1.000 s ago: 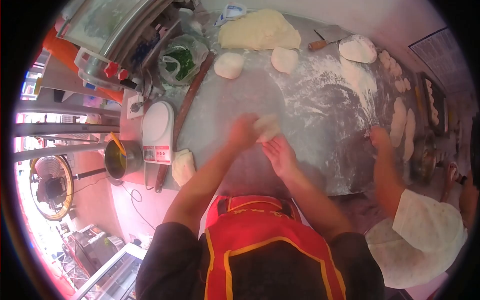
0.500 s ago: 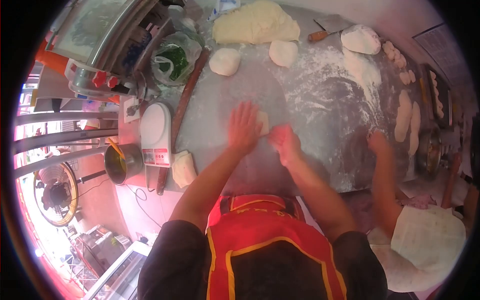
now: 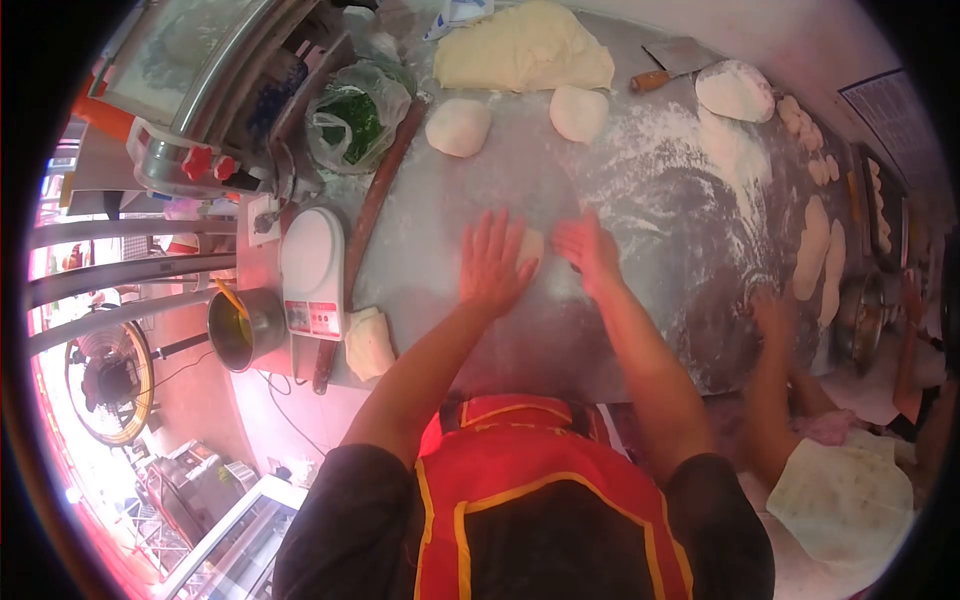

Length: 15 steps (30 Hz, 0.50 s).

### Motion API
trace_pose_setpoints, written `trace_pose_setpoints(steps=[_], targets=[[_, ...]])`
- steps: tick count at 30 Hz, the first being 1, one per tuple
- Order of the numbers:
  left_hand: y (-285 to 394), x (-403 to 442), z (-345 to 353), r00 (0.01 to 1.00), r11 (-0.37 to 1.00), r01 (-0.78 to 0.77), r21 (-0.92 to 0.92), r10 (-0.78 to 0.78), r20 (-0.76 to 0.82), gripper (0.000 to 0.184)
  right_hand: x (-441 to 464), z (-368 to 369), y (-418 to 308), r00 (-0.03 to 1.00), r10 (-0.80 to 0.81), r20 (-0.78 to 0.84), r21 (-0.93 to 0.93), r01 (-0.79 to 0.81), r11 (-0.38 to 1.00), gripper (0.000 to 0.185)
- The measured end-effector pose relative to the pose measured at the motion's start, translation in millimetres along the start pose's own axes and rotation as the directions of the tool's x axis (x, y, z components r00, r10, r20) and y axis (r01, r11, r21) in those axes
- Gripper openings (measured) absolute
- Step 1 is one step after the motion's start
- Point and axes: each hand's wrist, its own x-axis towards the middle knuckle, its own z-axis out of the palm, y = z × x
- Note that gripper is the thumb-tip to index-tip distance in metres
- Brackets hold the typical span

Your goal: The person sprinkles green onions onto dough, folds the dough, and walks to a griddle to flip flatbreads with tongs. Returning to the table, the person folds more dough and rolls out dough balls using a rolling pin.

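My left hand [image 3: 494, 268] lies flat with its fingers spread, pressing on a small pale piece of dough [image 3: 531, 245] that shows beside the thumb. The rest of that piece is hidden under the hand. Just to its right, apart from the dough, is my right hand [image 3: 592, 255], fingers stretched toward the left and nothing visible in them. Beyond my hands sit two round dough balls [image 3: 458, 127] [image 3: 579, 114], with a large slab of dough [image 3: 523, 48] behind them.
Left: a white scale [image 3: 313, 260], a long rolling pin [image 3: 372, 205], a folded dough piece [image 3: 369, 344], a metal pot [image 3: 240, 330] and a bag of greens [image 3: 362, 115]. Right: flour [image 3: 735, 150], a scraper [image 3: 652, 80], long dough strips [image 3: 811, 250] and a co-worker's hand [image 3: 768, 310].
My right hand has moved away from the dough, slightly up and right, and its fingers have straightened. My left hand has shifted a little right, still on the dough. The view has tilted slightly.
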Motion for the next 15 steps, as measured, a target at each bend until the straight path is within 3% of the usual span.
trace_pose_setpoints(steps=[3, 4, 7, 9, 10, 12, 13, 14, 15], targets=[[-4, -2, 3, 1.0, 0.999, -0.008, 0.038, 0.008, 0.001, 0.069, 6, 31, 19, 0.999, 0.04, -0.012, -0.218, -0.042, 0.975, 0.072], [-5, 0, 3, 1.0, 0.999, -0.007, 0.041, 0.007, 0.004, 0.069, 3, 42, 17, 0.992, 0.056, -0.112, -0.232, -0.081, 0.969, 0.073], [-3, -2, 0, 1.0, 0.999, -0.013, 0.041, 0.013, 0.02, 0.068, 39, 29, 49, 0.998, 0.047, -0.042, -0.235, -0.055, 0.97, 0.069], [-1, -1, -8, 1.0, 0.999, -0.017, 0.044, 0.016, 0.023, 0.066, 26, 19, 21, 0.999, -0.02, 0.044, -0.389, 0.035, 0.92, 0.064], [-7, -3, -5, 0.997, 0.99, 0.052, -0.13, -0.059, -0.05, 0.064, 16, 15, 6, 0.995, -0.043, 0.093, -0.461, 0.081, 0.884, 0.062], [-29, -10, -1, 0.959, 0.871, 0.147, -0.469, -0.242, -0.149, 0.059, 7, 2, -10, 0.966, -0.256, 0.028, -0.522, 0.232, 0.82, 0.056], [-44, -17, -5, 0.925, 0.816, 0.263, -0.516, -0.365, -0.106, 0.056, 1, 0, -13, 0.934, -0.357, -0.001, -0.552, 0.297, 0.779, 0.053], [-57, -23, -16, 0.874, 0.743, 0.374, -0.555, -0.483, -0.059, 0.053, -17, 5, -23, 0.908, -0.413, 0.072, -0.609, 0.368, 0.703, 0.041], [-63, -26, -22, 0.805, 0.652, 0.474, -0.592, -0.593, -0.01, 0.05, -17, 10, -7, 0.81, -0.568, 0.147, -0.647, 0.513, 0.564, 0.039]])
